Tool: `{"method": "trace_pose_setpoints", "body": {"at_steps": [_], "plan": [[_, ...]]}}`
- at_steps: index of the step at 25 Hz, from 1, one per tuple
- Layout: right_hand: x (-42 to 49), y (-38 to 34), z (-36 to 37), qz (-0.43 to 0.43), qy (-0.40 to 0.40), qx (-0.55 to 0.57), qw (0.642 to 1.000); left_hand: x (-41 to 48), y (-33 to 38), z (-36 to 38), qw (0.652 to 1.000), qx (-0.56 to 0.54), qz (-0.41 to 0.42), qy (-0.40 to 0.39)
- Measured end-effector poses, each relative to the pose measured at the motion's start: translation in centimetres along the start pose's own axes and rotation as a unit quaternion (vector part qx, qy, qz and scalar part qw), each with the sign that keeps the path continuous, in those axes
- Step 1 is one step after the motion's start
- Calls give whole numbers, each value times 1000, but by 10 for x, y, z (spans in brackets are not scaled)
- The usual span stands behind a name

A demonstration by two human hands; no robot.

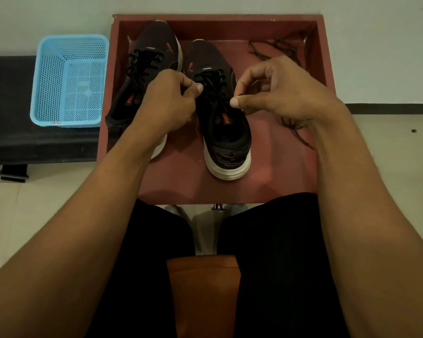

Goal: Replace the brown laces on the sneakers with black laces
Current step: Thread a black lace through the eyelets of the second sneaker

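The nearer sneaker (224, 132) stands in the middle of the red tray (230, 18), directly in front of the person. Its long axis runs almost straight away from the body: the heel is toward the person and the toe points to the far wall of the tray, turned a little to the left. The black lace (211, 80) is already threaded through its eyelets, and the two hands are placed across this axis, one on each side of the tongue. The left hand (166, 103) has curled fingers and its thumb is pressed to the forefinger, and it seems to pinch one end of the lace at the left side of the eyelets. The right hand (283, 89) pinches the other end between thumb and forefinger at the right side. Both hands are about equally close to the shoe, so I judge that the coming move is to pull the ends sideways, away from the axis, or to cross them for the knot. The farther sneaker (154, 45), also with a black lace, lies behind the left hand. The brown laces (279, 48) lie loose in the right part of the tray.
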State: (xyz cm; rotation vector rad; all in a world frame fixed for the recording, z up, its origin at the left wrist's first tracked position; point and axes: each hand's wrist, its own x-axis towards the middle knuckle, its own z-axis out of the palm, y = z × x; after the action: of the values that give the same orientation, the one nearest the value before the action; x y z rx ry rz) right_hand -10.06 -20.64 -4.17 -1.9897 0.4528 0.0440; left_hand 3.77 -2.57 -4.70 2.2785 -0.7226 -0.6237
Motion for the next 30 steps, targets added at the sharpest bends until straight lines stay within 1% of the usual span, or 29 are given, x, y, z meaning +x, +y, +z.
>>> {"method": "trace_pose_setpoints", "body": {"at_steps": [3,6,8,10,11,13,16,20,26,30], "plan": [[-2,0,2,18,-2,14,1000,-3,-3,-1,999,-33,9,11],[-4,1,-1,57,26,56,996,-10,-7,-5,998,-61,11,24],[-7,2,-3,92,21,47,994,-15,-9,-7,997,-73,-10,-10],[-9,3,-2,126,-14,36,991,-20,-11,-6,995,-64,-39,-69],[-9,4,-1,136,-29,37,990,-20,-11,-5,994,-53,-44,-87],[-8,4,2,140,-32,48,989,-18,-11,-4,994,-41,-42,-90],[-4,1,8,141,-10,76,987,-17,-10,-4,997,-21,-32,-70],[7,-8,26,132,12,110,985,-20,-4,-8,997,71,0,-11],[16,-13,37,127,40,108,985,-18,2,-5,990,130,11,56],[27,-10,45,107,73,55,990,-9,3,-2,986,143,6,83]]}}
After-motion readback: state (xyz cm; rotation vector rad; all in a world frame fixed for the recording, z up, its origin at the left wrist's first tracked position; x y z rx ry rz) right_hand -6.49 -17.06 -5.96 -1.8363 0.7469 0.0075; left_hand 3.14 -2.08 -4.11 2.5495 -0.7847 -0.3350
